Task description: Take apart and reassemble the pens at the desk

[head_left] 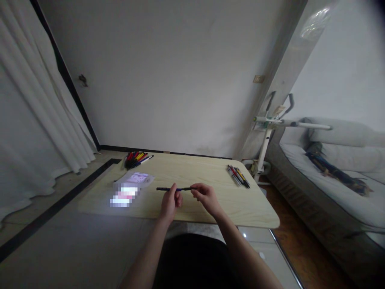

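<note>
Clock: centred on the pen in hand, with twelve o'clock toward the wall [180,80].
Pen in hand: a dark pen with a blue part [179,189] is held above the near half of the table [192,170], laid almost level from nine to three o'clock. Whether its right end is a cap or a tip cannot be told.
Left hand: the barrel is gripped by the left hand [171,202], thumb uppermost and fingers curled beneath, seemingly so that the pen is kept steady.
Right hand: the end toward three o'clock is pinched by the right hand [206,196] between thumb and fingertips, a light hold that probably suits fine handling.
Loose pens: a fanned heap [136,159] in red, yellow, black and white is placed at ten o'clock, presumably within the left hand's reach.
Right-side pens: a smaller group [237,176] is laid between two and three o'clock, roughly parallel, perhaps so that it is kept apart from the heap.
Packet: a clear plastic packet [146,180] is set between nine and ten o'clock, beside a bright, pixelated patch [124,196] whose nature cannot be told.
</note>
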Action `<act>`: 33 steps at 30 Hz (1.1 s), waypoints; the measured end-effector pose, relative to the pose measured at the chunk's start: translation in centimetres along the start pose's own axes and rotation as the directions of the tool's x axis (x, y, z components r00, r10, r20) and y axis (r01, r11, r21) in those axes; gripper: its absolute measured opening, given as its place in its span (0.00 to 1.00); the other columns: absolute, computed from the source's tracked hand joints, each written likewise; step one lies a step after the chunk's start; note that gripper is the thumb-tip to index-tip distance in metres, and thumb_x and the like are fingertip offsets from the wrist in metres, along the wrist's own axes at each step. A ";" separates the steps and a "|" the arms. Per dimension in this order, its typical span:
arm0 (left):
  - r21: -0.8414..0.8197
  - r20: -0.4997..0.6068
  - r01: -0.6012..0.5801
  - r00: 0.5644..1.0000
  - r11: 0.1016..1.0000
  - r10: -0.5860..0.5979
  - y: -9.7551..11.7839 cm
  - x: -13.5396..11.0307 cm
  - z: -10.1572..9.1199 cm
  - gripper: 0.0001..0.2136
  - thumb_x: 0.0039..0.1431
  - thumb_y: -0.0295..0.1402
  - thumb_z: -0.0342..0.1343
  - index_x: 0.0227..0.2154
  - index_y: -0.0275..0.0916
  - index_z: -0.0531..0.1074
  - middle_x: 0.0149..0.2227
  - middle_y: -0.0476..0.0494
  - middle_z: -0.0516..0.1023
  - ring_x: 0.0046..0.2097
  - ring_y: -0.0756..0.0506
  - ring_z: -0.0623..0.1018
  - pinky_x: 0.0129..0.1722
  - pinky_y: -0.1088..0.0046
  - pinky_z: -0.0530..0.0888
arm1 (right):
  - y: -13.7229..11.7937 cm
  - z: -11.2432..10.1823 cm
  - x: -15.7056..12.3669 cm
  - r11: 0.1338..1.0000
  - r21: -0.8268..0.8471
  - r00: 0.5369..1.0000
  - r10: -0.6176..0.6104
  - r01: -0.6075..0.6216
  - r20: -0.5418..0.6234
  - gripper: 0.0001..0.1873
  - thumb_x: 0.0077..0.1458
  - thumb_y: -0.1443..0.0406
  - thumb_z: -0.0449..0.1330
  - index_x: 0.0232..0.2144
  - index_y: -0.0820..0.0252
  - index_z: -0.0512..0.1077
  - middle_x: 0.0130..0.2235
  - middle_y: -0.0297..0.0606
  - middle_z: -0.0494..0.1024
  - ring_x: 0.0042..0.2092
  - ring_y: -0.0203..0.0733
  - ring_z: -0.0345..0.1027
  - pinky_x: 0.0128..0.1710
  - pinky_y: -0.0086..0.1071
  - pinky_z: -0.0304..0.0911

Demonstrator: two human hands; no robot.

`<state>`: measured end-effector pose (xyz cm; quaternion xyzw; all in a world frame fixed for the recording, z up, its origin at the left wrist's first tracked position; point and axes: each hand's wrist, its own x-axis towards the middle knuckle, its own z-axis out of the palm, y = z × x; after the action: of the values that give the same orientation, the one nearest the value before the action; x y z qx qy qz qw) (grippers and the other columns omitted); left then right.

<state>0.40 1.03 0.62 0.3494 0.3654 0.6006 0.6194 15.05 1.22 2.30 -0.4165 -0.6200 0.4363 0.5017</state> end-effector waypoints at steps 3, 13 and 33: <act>-0.065 0.013 0.012 1.000 0.998 -0.012 0.1 0.0 0.0 0.19 0.51 0.44 0.48 0.13 0.38 0.55 0.09 0.55 0.56 0.13 0.55 0.58 0.14 0.78 0.52 | -0.1 0.2 0.0 0.999 -0.045 1.000 -0.016 0.016 -0.007 0.13 0.45 0.61 0.58 0.33 0.62 0.72 0.23 0.33 0.70 0.24 0.33 0.61 0.22 0.26 0.57; -0.145 0.024 0.028 0.999 0.989 -0.025 0.3 -0.1 0.0 0.18 0.51 0.44 0.49 0.14 0.38 0.55 0.09 0.55 0.56 0.13 0.55 0.58 0.14 0.78 0.52 | -0.4 0.4 -0.2 0.991 -0.123 0.999 -0.053 0.052 -0.006 0.13 0.46 0.61 0.57 0.34 0.63 0.71 0.22 0.33 0.68 0.24 0.33 0.59 0.23 0.26 0.56; -0.103 0.031 0.013 0.999 0.995 -0.010 0.3 0.0 -0.1 0.18 0.51 0.45 0.48 0.14 0.39 0.55 0.09 0.56 0.56 0.13 0.55 0.58 0.15 0.78 0.53 | -0.5 -0.2 -0.8 0.972 -0.225 0.996 -0.078 0.067 -0.040 0.15 0.47 0.59 0.56 0.35 0.63 0.72 0.23 0.34 0.69 0.24 0.33 0.59 0.23 0.27 0.56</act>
<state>0.23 1.06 0.81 0.3238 0.3262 0.6097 0.6457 15.34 0.37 2.62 -0.4578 -0.6677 0.3350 0.4820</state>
